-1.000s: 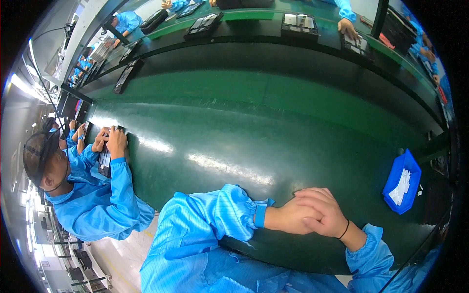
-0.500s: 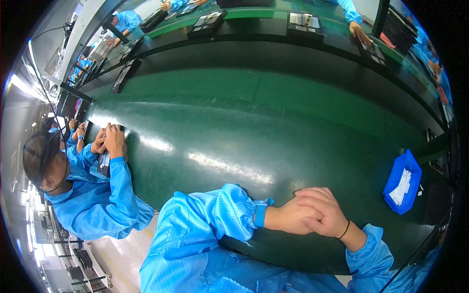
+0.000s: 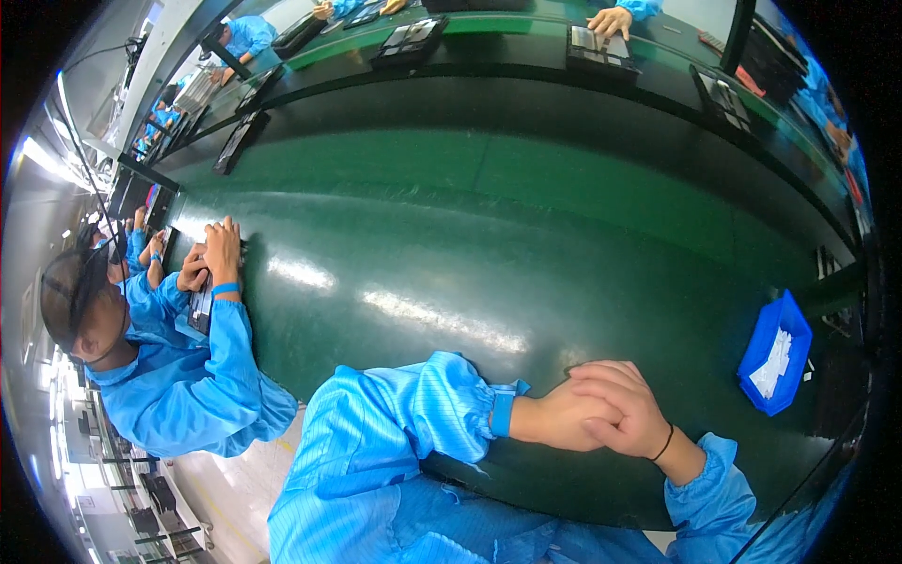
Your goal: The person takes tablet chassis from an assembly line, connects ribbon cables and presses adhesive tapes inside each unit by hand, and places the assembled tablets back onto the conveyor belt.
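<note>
In the head view, the right hand (image 3: 628,410) closes over the left hand (image 3: 557,418) at lower right of centre, over the green surface (image 3: 451,254); whether the left is curled, I cannot tell. One blue bin (image 3: 798,350) of white pieces (image 3: 772,367) sits at right; at least three black trays (image 3: 410,41) line the upper frame.

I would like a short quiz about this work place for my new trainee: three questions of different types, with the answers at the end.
1. Fill in the colour: the blue bin at the right holds ____ pieces.
2. True or false: the left hand has a blue strap at its wrist.
3. What does the right hand lie on?
A) the blue bin
B) the left hand
C) a co-worker's sleeve

Key: 1. white; 2. true; 3. B.
</note>
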A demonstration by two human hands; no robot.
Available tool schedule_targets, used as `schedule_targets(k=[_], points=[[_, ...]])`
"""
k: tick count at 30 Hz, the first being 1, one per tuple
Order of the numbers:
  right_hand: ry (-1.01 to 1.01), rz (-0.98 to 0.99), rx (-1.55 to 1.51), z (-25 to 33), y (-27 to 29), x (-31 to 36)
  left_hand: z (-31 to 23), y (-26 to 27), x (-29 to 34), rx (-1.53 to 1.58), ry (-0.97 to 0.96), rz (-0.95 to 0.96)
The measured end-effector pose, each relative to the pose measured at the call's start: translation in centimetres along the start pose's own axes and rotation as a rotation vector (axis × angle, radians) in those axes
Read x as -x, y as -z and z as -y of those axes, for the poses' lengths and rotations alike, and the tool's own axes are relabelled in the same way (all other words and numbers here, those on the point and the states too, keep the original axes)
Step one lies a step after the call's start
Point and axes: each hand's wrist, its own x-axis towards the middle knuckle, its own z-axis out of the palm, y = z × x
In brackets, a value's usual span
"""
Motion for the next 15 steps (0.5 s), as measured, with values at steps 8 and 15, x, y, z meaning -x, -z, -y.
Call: schedule_targets(k=[8, 15], points=[[0.001, -0.001, -0.001, 0.11, -0.02, -0.04, -0.33, 0.13, 0.0, -0.007, 0.003, -0.013], [0.003, -0.001, 0.006, 0.1, 0.0, 0.0, -0.34, 0.16, 0.01, -0.003, 0.017, 0.007]])
